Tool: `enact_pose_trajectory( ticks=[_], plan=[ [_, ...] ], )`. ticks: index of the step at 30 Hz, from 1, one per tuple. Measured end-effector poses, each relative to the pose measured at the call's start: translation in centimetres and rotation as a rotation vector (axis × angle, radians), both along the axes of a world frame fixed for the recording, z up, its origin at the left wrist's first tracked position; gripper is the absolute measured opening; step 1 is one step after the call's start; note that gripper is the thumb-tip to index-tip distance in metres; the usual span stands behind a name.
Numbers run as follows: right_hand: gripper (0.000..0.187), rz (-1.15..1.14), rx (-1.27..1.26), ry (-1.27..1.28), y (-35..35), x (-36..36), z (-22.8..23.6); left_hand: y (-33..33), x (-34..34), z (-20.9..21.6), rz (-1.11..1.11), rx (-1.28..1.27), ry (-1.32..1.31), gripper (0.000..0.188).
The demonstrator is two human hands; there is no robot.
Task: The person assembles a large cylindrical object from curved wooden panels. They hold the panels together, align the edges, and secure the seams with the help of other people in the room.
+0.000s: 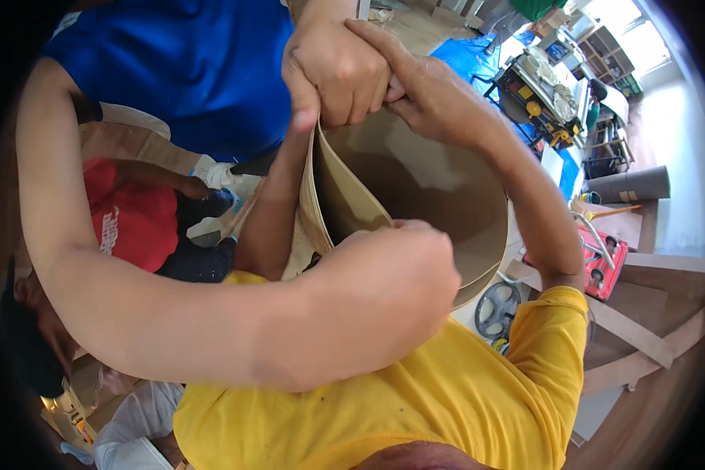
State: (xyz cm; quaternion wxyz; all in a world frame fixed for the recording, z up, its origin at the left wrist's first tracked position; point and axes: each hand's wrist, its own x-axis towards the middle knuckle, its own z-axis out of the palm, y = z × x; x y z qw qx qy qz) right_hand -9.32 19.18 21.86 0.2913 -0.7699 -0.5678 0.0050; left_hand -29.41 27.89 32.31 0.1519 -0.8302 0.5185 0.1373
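Observation:
A thin tan sheet [446, 188], bent into a wide open tube with overlapping edges, stands in front of my chest. My right hand [435, 98] is closed at the tube's far rim, its index finger stretched over a co-worker's hand [337, 74], which clasps the same rim. Up the tube's left side runs my left forearm [270, 211]; the hand itself is mostly hidden behind the sheet and the co-worker's hand. Across my front reaches the co-worker's other arm, its fist [415, 274] blurred and closed near the sheet's inner edge.
The co-worker in a blue shirt [188, 70] stands ahead on the left, beside a person in red [133, 215]. To the right are a saw machine [540, 102], a grey roll [634, 186], a red wheeled machine [603, 266], a grey wheel [497, 309] and wood strips [630, 333].

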Motion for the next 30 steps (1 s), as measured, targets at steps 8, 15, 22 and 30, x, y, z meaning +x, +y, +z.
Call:
enact_pose_trajectory(
  ticks=[8, 15, 22, 30],
  plan=[
    [0.036, -0.176, -0.323, -0.147, 1.1, 0.6, -1.3, 2.1, 0.6, -3.7, 0.097, -0.193, 0.076, 0.014],
    [0.022, -0.055, -0.409, -0.132, -0.7, 2.1, -1.2, 4.0, 2.0, -8.1, 0.212, -0.528, -0.212, 0.014],
    [0.027, 0.045, -0.422, -0.023, -0.2, 2.6, -0.2, 2.8, -6.0, -13.4, 0.861, -1.092, -0.549, 0.016],
    [0.033, -0.050, -0.439, -0.130, -1.5, 2.2, 1.1, 4.2, -5.0, -17.3, 1.163, -1.708, -0.303, 0.021]
  ],
)
